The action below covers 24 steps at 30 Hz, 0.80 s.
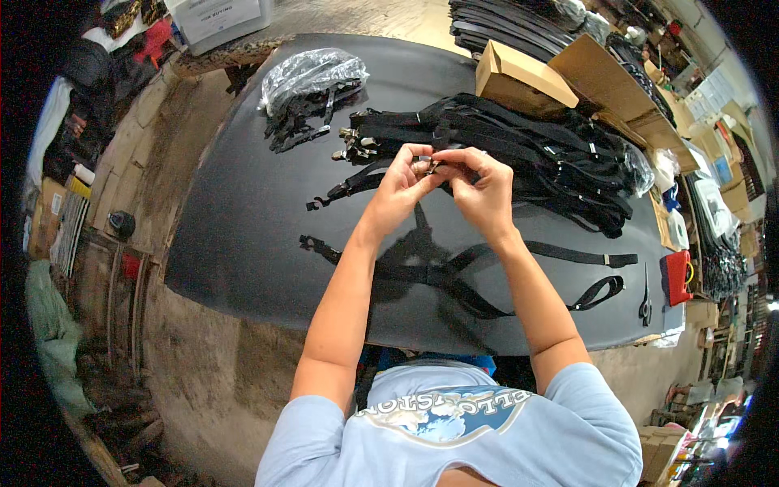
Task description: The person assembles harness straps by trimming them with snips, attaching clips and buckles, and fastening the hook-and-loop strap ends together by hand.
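My left hand (393,193) and my right hand (482,195) meet above the middle of the black table (235,219). Both pinch a small metal clip (432,167) between thumbs and fingertips, which partly hide it. A black strap seems to run from it, partly behind the hands. Just beyond lies a thick pile of black elastic suspenders (535,154), with several metal clips (355,146) at its left end. Closer to me, one pair of suspenders (398,272) is spread flat beneath my forearms, its straps reaching right.
A clear plastic bag (312,71) with black fittings sits at the far left of the table. Cardboard boxes (523,79) line the back right. Black scissors (645,302) and a red object (675,277) are by the right edge. Another person's hand (77,126) shows far left.
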Motion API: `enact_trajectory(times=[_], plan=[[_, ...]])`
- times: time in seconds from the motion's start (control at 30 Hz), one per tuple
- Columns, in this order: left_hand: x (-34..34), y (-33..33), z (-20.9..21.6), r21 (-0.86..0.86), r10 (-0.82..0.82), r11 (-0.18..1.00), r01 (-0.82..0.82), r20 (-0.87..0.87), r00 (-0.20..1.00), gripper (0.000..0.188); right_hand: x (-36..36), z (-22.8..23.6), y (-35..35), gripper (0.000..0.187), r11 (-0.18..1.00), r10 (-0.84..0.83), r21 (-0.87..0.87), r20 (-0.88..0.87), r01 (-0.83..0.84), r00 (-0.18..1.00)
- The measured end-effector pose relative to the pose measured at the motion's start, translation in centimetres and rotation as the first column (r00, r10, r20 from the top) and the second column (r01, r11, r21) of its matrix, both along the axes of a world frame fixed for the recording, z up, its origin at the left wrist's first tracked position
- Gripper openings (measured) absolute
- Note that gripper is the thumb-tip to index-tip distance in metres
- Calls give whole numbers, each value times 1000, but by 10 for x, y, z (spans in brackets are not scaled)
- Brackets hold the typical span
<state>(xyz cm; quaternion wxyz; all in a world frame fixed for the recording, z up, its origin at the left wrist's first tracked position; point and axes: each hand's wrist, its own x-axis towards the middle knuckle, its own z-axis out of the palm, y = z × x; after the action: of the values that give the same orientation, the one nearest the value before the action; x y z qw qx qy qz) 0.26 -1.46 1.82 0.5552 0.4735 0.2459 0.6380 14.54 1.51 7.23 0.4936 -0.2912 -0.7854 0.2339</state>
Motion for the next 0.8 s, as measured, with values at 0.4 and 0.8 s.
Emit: enact_trajectory(times=[0.4,0.8], plan=[[13,-4,4,75,106,993,-96,-140,984,33,9,9,31,18,861,20,-485,-267,-153,963],[-3,-4,6,-3,-67,998,68,-214,975,28,14,14,21,18,813,96,-524,-307,-252,947]])
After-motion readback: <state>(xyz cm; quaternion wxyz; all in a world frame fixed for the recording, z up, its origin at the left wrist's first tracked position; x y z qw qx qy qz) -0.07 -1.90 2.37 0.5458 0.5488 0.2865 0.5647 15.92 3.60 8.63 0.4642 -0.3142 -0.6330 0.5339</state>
